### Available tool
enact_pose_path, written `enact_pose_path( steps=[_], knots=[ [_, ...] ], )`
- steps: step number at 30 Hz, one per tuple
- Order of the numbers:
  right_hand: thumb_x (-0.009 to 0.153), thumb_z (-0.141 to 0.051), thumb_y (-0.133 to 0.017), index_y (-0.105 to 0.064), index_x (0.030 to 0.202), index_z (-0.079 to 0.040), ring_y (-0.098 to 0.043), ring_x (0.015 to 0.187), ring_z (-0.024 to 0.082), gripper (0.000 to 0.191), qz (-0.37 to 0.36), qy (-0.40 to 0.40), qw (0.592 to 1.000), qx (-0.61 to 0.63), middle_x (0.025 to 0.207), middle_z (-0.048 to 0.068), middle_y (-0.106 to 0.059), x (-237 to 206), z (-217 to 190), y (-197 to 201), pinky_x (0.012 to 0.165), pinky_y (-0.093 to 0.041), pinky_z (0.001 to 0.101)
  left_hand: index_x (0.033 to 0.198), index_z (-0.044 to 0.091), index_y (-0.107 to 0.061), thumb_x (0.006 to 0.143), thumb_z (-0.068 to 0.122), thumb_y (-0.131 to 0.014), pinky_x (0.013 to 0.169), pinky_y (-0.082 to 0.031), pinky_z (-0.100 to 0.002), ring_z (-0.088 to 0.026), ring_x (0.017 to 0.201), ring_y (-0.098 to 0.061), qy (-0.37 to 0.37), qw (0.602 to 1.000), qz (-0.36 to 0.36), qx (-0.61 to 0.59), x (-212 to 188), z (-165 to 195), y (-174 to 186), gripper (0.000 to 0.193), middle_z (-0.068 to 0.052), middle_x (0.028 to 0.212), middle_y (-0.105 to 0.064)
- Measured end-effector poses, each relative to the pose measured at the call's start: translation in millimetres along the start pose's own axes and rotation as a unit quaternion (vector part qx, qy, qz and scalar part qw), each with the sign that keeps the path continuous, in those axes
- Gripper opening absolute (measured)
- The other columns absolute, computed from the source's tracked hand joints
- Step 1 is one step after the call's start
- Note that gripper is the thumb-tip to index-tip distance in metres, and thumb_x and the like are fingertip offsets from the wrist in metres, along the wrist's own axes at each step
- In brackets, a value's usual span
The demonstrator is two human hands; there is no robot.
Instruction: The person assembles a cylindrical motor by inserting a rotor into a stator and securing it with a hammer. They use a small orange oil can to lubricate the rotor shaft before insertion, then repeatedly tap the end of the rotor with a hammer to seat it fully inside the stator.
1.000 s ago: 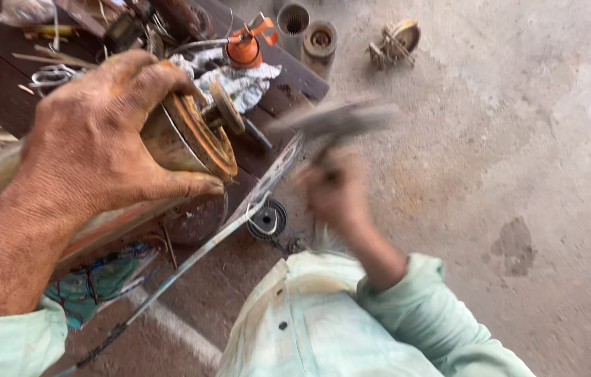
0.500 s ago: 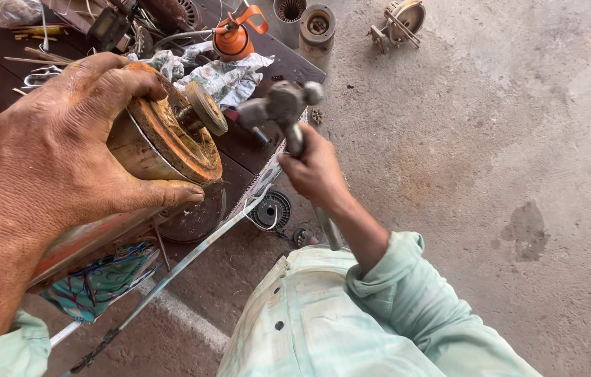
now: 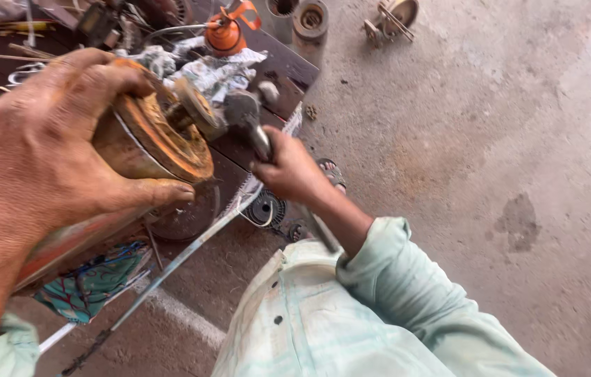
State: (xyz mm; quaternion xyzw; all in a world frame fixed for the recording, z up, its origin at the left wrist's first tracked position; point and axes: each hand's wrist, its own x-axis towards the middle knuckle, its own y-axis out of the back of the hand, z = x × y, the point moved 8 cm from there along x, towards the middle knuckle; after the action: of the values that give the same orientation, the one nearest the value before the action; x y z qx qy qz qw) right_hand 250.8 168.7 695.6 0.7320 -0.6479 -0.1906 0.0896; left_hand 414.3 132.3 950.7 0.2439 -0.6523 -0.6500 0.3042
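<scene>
I see my left hand [image 3: 44, 146] smeared with orange-brown rust stains, and the motor rotor [image 3: 152, 143] it grips is rust-orange on its round face with a dull brown body. The hammer [image 3: 243, 112] in my right hand [image 3: 288, 171] has a dark grey head. My sleeve [image 3: 407, 279] is pale mint green, faintly checked. The bench [image 3: 274, 66] is dark brown, the oil can [image 3: 226, 31] bright orange, the crumpled rag [image 3: 205, 70] white and grey. A cloth [image 3: 86, 286] below shows teal with red and yellow pattern. The floor [image 3: 491, 139] is grey-tan with dark blotches

Dark bench [image 3: 288, 70]: orange oil can [image 3: 226, 35], rags [image 3: 212, 70], tools. Concrete floor [image 3: 491, 126]: metal parts.
</scene>
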Motion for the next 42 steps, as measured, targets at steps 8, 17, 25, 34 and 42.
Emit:
enact_pose_path(
  steps=[8, 17, 25, 34, 42],
  knots=[
    [0.090, -0.003, -0.073, -0.060, 0.114, -0.002, -0.064, 0.077, 0.019, 0.027, 0.095, -0.115, 0.975, 0.166, 0.088, 0.005, -0.063, -7.6, 4.5, 44.8, 0.067, -0.060, 0.0370, 0.129, 0.009, -0.064, 0.040, 0.073, -0.092, 0.093, -0.057, -0.047, -0.038, 0.109, -0.068, 0.023, 0.999, -0.009, 0.020, 1.1, -5.1, -2.0, 0.113, -0.021, 0.130, -0.065],
    [0.082, -0.009, -0.075, -0.064, 0.125, -0.007, -0.071, 0.094, 0.023, 0.045, -0.018, -0.091, 0.996, -0.001, 0.102, 0.016, -0.076, -2.7, 0.1, 16.8, 0.083, -0.057, 0.0398, 0.129, 0.010, -0.063, 0.038, 0.073, -0.092, 0.095, -0.057, -0.047, -0.037, 0.111, -0.068, 0.034, 0.999, -0.016, -0.004, 4.5, -1.5, -0.8, 0.114, -0.020, 0.130, -0.065],
    [0.088, -0.017, -0.067, -0.057, 0.125, -0.001, -0.073, 0.096, 0.040, 0.041, -0.097, -0.330, 0.938, -0.037, 0.105, 0.025, -0.071, 53.9, 19.7, 10.4, 0.079, -0.059, 0.0523, 0.140, 0.015, -0.054, 0.040, 0.075, -0.091, 0.098, -0.053, -0.052, -0.043, 0.114, -0.065, 0.061, 0.996, 0.021, -0.055, 0.2, -14.9, 1.8, 0.121, -0.022, 0.131, -0.065],
    [0.106, -0.052, -0.048, -0.065, 0.127, -0.004, -0.063, 0.086, 0.012, 0.055, -0.208, 0.014, 0.964, 0.166, 0.101, 0.004, -0.071, 111.6, -87.0, -1.3, 0.072, -0.054, 0.0305, 0.154, 0.013, -0.046, 0.079, 0.084, -0.060, 0.102, -0.054, -0.054, -0.041, 0.116, -0.068, 0.125, 0.978, 0.104, -0.131, -4.8, -35.8, 11.6, 0.105, -0.020, 0.126, -0.070],
    [0.095, -0.046, -0.071, -0.051, 0.141, 0.000, -0.061, 0.086, 0.015, 0.069, -0.425, 0.008, 0.882, 0.202, 0.106, 0.010, -0.066, 74.3, -128.2, 7.6, 0.069, -0.054, 0.0303, 0.154, 0.012, -0.046, 0.091, 0.079, -0.054, 0.096, -0.055, -0.054, -0.040, 0.107, -0.070, 0.162, 0.973, 0.105, -0.127, -5.4, -45.9, 4.8, 0.093, -0.020, 0.117, -0.071]
  ],
)
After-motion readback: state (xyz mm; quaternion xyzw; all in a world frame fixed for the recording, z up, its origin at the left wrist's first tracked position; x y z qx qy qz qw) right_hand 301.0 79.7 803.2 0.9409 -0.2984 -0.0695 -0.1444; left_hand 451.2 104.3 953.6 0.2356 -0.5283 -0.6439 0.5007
